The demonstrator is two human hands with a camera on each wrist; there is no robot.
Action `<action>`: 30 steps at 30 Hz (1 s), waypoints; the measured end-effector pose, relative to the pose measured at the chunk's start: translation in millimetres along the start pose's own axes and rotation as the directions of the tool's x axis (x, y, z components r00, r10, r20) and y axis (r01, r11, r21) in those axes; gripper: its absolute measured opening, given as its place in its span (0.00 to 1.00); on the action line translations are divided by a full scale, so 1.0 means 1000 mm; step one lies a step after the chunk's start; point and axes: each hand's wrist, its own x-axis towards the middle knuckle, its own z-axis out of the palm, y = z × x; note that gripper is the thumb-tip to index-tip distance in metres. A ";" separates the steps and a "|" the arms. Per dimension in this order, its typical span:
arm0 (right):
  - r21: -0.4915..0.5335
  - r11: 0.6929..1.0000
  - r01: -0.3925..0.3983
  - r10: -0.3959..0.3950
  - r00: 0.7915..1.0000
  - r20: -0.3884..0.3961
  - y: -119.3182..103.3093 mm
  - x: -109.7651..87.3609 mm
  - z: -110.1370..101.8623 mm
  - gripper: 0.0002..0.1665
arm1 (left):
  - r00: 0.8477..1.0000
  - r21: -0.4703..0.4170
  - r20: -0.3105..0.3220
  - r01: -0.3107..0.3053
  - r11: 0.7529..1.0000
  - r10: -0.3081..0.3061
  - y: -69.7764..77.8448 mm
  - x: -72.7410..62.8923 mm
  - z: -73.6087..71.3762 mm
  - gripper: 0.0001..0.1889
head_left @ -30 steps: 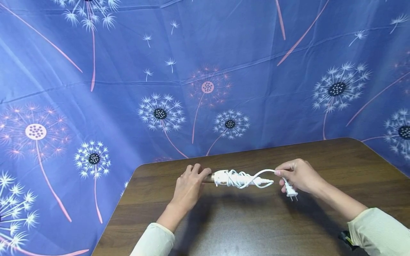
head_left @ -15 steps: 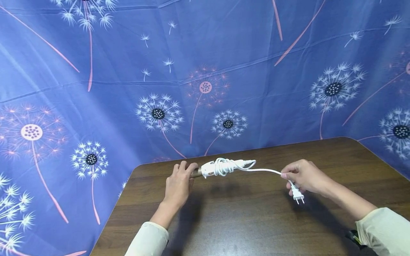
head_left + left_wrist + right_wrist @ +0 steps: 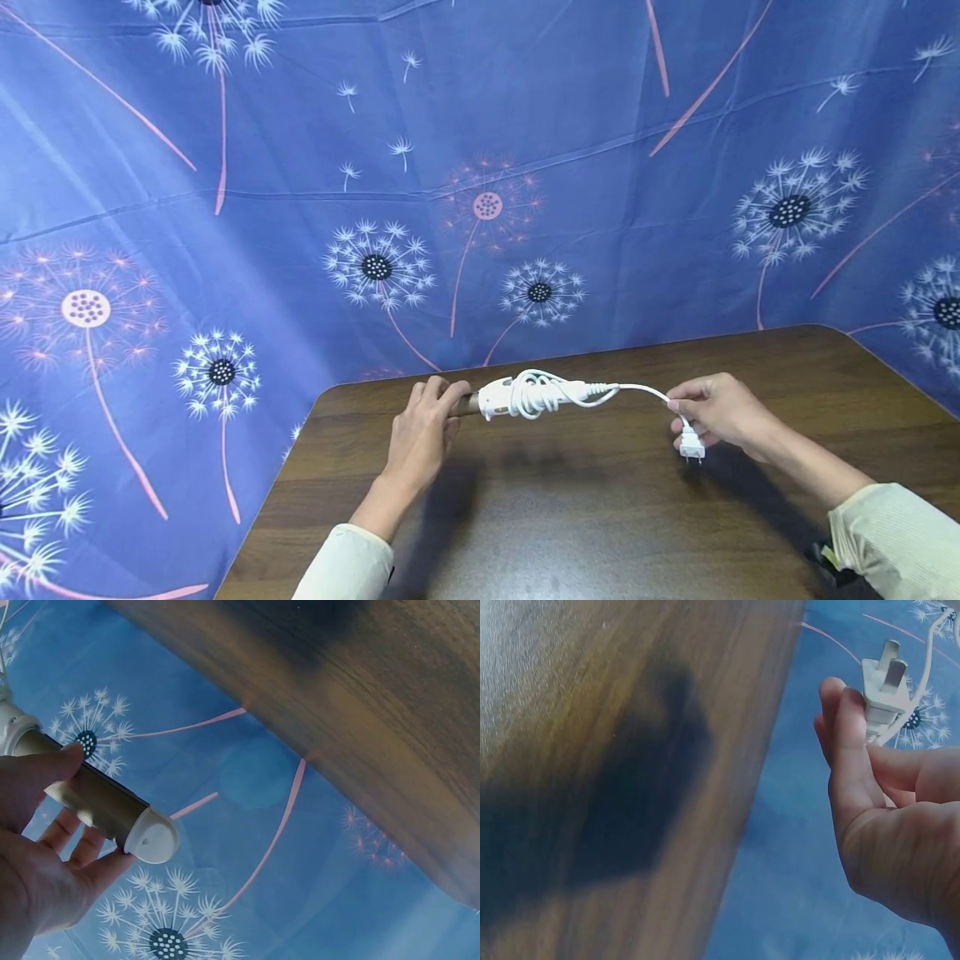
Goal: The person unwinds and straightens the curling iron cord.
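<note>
While the left hand (image 3: 422,435) grips the bronze barrel (image 3: 105,796) of the curling iron (image 3: 498,400), thumb on one side and fingers wrapped round the other, the right hand (image 3: 723,412) pinches the white cord (image 3: 643,387) just behind the two-prong plug (image 3: 692,447), prongs down in the head view. Curling iron is between the hands, held above the table (image 3: 570,517), white handle (image 3: 572,391) toward the right hand, coils (image 3: 525,402) round it. Change vs a second ago: right hand stands farther from the handle's end, and the wide crossed loop there has drawn in smaller. My read: cord handling unfinished; plug-end run is free, slightly bowed, and the coils look loose enough to snag. Blue dandelion-print cloth (image 3: 630,217) hangs at the back.
</note>
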 end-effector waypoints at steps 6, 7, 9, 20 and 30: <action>0.065 0.998 0.024 -0.022 0.999 -0.034 0.004 0.004 -0.007 0.25 | 0.995 0.051 -0.016 -0.097 0.994 0.098 0.001 0.000 0.001 0.30; 0.070 0.997 0.032 -0.029 0.999 -0.043 0.004 0.004 -0.008 0.25 | 0.993 0.064 -0.021 -0.113 0.992 0.115 0.001 -0.001 0.002 0.29; 0.080 0.996 0.044 -0.039 0.997 -0.062 0.004 0.004 -0.012 0.26 | 0.990 0.091 -0.031 -0.134 0.987 0.137 0.001 -0.001 0.003 0.29; 0.066 0.991 0.116 -0.105 0.983 -0.150 -0.002 -0.003 -0.033 0.27 | 0.997 0.192 0.008 -0.073 0.979 0.073 -0.008 -0.002 -0.003 0.28; 0.036 0.997 0.065 -0.059 0.989 -0.139 0.011 -0.010 -0.041 0.20 | 0.998 0.144 -0.010 0.062 0.988 -0.061 -0.019 -0.003 -0.008 0.30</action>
